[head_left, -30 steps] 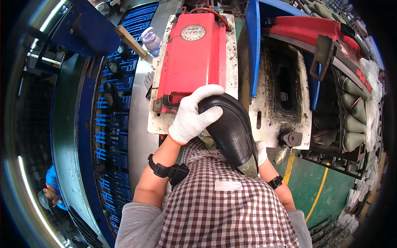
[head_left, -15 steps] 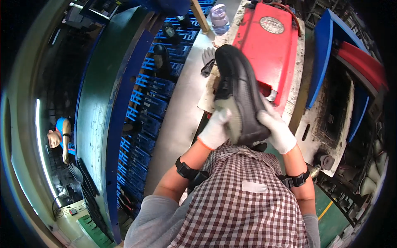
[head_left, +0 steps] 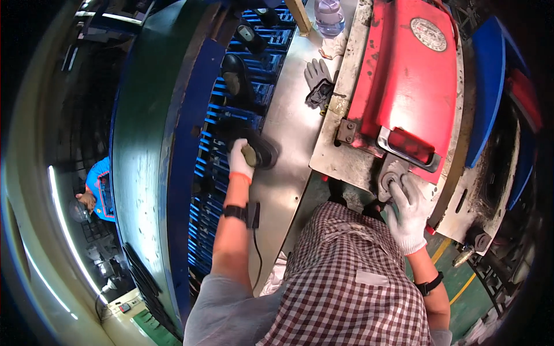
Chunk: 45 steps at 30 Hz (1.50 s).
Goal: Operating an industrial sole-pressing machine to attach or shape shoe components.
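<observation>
My left hand (head_left: 240, 160), in a white glove, grips a black shoe (head_left: 266, 151) by its heel end. The shoe lies over the blue slatted rack and the edge of the metal table; its far end is dark and hard to make out. My right hand (head_left: 408, 214), also white-gloved, is at the front of a red hinged cover (head_left: 412, 86). Its fingers are apart and touch a grey metal latch (head_left: 393, 173) with a round hollow, just below the cover's metal handle (head_left: 404, 151).
Other dark shoes (head_left: 236, 75) stand on the blue rack (head_left: 262, 92). On the metal table (head_left: 283, 190) are a grey glove (head_left: 318, 81) and a clear plastic bottle (head_left: 330, 20). Blue panels (head_left: 487, 86) rise at right. Another person (head_left: 99, 187) is at far left.
The shoe, held in both hands before me, has moved left to the rack in my left hand. My right hand has let go of it and moved to the latch.
</observation>
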{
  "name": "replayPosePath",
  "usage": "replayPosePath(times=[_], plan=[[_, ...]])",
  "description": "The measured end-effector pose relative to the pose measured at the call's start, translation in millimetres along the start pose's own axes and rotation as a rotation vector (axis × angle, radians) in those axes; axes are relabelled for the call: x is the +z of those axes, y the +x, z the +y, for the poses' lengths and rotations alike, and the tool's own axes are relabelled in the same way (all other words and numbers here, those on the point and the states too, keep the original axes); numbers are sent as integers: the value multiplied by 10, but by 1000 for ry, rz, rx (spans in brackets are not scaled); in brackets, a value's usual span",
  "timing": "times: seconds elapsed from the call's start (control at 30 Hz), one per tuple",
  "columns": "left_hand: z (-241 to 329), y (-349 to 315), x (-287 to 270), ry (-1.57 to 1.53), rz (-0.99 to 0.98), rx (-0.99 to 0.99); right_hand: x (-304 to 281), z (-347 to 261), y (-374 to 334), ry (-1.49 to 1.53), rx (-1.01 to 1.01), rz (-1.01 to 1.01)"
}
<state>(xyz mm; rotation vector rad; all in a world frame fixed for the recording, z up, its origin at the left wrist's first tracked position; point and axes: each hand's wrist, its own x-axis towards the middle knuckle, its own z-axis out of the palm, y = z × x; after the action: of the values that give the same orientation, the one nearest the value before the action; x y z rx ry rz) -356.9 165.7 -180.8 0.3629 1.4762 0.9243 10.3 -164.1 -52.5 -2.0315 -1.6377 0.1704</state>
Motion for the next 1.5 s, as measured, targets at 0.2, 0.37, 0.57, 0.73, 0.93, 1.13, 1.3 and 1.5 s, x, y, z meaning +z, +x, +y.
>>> replayPosePath(times=[0.2,0.37,0.57,0.73,0.93,1.13,1.3,1.5], plan=[[551,1343,-219,355,113,372,218,98,-152,-94,100,56],[845,1614,-103,763,418,737,292,140,-217,-88,117,55],[605,1382,-288,1211,361,751,324,209,-361,-69,141,-10],[405,955,-1436,1305,1280,294,338,161,-381,-118,143,11],[287,1466,-3765,154,360,27,333,298,-451,-71,135,-29],[353,1594,-3071,183,254,-366,304,200,-452,-190,139,-52],[161,863,-3315,-129,292,128,326,216,-417,-127,156,-45],[-407,-259,-2374,-602,96,188,339,196,-373,-62,190,-20]])
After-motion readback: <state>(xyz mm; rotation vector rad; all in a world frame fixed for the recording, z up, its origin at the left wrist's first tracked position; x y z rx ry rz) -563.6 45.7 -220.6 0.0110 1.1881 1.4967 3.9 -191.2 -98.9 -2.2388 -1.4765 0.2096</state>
